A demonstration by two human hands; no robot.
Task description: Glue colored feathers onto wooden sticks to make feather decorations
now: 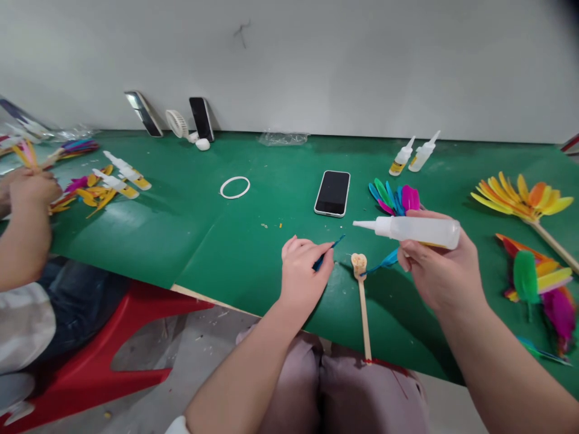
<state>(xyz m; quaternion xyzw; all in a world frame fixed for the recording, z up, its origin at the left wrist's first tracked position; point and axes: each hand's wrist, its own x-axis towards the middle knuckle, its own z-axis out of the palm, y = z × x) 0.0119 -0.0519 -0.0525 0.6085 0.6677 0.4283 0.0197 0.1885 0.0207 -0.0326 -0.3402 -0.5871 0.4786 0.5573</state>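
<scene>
Nearest the lap [348, 386], a wooden stick [364, 313] is lying on the green counter [253, 253], its broad end facing away from the person and its long axis running outward; it is probably light and stiff, best taken by the plain shaft. The left hand [304, 271] is pinching a small blue feather [319, 262], likely soft and easily bent, so a light hold suits it; its thin end is pointing up and rightward. The right hand [446, 265] is gripping a bottle [416, 231] above the counter, probably light and squeezable, best held round the body; it is lying sideways, nozzle pointing left. Farther off, loose feathers [398, 199] and a phone [332, 193] are resting, and two more bottles [421, 155] are standing near the wall [407, 78].
</scene>
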